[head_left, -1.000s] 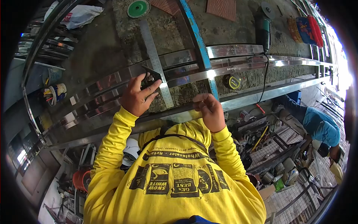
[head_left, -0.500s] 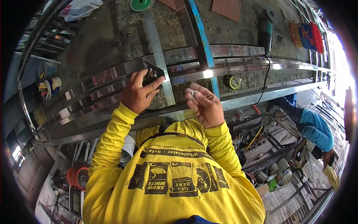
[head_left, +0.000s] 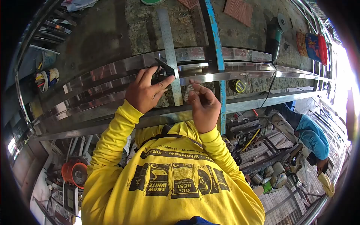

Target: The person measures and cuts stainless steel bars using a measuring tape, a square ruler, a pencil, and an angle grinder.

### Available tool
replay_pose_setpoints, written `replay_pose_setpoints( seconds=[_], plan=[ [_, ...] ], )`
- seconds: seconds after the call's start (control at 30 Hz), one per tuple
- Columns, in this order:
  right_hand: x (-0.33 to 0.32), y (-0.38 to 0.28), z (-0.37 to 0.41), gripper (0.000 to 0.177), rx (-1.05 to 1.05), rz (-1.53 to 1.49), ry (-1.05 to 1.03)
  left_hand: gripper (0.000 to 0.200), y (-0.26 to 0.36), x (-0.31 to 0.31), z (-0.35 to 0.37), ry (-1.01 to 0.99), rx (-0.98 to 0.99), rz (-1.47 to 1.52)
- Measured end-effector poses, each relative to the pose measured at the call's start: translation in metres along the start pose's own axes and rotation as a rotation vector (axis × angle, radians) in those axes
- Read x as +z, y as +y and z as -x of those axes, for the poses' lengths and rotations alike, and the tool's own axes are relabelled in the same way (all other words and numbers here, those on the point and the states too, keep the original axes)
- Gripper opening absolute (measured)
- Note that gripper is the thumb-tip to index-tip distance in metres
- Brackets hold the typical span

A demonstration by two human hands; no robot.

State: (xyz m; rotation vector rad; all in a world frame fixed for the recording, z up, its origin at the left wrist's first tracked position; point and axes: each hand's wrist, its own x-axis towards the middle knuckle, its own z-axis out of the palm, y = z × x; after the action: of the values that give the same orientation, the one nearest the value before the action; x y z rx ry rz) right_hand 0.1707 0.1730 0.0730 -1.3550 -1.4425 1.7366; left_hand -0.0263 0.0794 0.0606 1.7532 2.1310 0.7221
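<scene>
My left hand (head_left: 144, 89) is closed on the black head of a combination square (head_left: 170, 56), pressing it against a shiny metal tube (head_left: 131, 80). The square's steel blade lies across several tubes. Just right of the blade, my right hand (head_left: 205, 107) is in a pinch, its fingertips over the tube's near side. A small whitish piece sits between those fingertips; now it is mostly hidden. A blue-marked long ruler or level (head_left: 214, 33) crosses the tubes right of this hand. Beyond it a round tape measure (head_left: 239, 86) rests by the tubes.
An angle grinder (head_left: 275, 37) with its black cord (head_left: 273, 75) lies at the right. Near it stands a red-and-blue bucket (head_left: 311, 47). A small container of tools (head_left: 47, 79) is at the left. A person in a blue shirt (head_left: 313, 135) bends at the lower right, beside scattered tools.
The view has shifted, so the bench things sit further right. My right hand has moved closer to the square's blade and turned its fingers toward the tube. My left hand keeps its hold.
</scene>
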Motion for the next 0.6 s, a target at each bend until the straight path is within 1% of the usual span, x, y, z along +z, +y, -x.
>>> replay_pose_setpoints(
  seconds=[0.03, 0.07, 0.17, 0.2, 0.3, 0.4, 0.6],
  plan=[
    [0.005, 0.001, 0.001, 0.011, -0.080, 0.077, 0.041, 0.054, -0.001, 0.000, 0.000, 0.002, 0.003, 0.002],
    [0.008, -0.001, 0.003, 0.009, -0.079, 0.212, 0.040, 0.054, -0.001, 0.000, -0.001, 0.000, -0.001, -0.001],
    [0.017, -0.001, -0.002, 0.013, -0.373, 0.520, 0.064, 0.052, -0.001, 0.000, 0.000, -0.011, -0.012, -0.005],
    [0.021, -0.004, -0.003, 0.016, -0.386, 0.528, 0.087, 0.052, -0.002, 0.000, 0.000, -0.016, -0.015, -0.005],
    [0.027, -0.006, -0.005, 0.016, -0.411, 0.588, 0.090, 0.050, -0.002, -0.002, 0.000, -0.027, -0.020, 0.004],
    [0.028, -0.007, -0.006, 0.016, -0.424, 0.666, 0.069, 0.048, -0.004, 0.000, 0.000, -0.028, -0.017, 0.011],
    [0.033, -0.010, -0.004, 0.018, -0.415, 0.712, 0.028, 0.046, -0.005, -0.001, -0.001, -0.027, -0.009, 0.013]
  ],
)
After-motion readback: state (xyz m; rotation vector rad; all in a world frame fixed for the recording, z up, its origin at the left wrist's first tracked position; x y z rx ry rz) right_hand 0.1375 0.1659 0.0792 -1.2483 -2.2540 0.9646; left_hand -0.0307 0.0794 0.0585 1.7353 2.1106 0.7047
